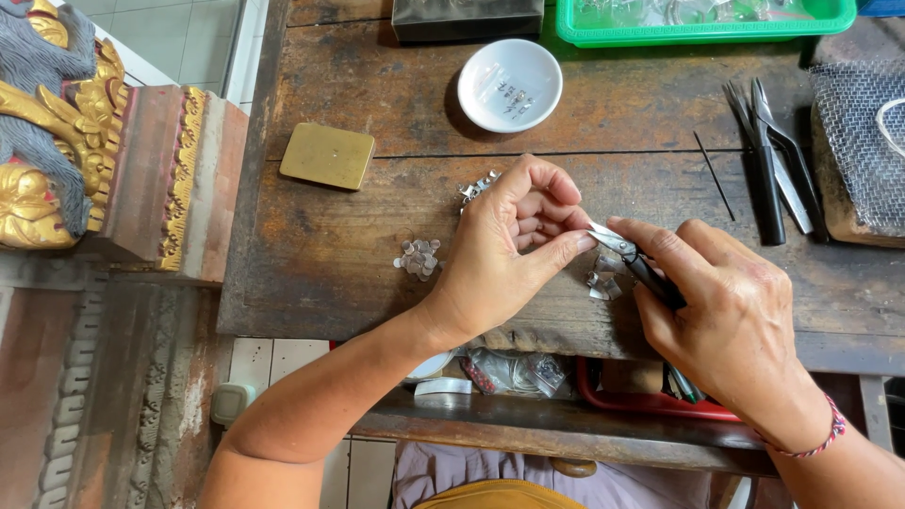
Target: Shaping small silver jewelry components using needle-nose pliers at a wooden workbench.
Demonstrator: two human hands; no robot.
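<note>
Over a worn tabletop (377,245), left hand (509,250) pinches something tiny, probably metal, steadying it; right hand (726,316) grips pliers (633,259) meeting it.

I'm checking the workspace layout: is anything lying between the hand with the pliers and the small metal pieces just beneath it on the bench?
Nothing visible does. The right hand holds the pliers, whose tips meet the left hand fingertips; the small metal pieces lie right beneath on the wooden bench, with no object between.
</note>
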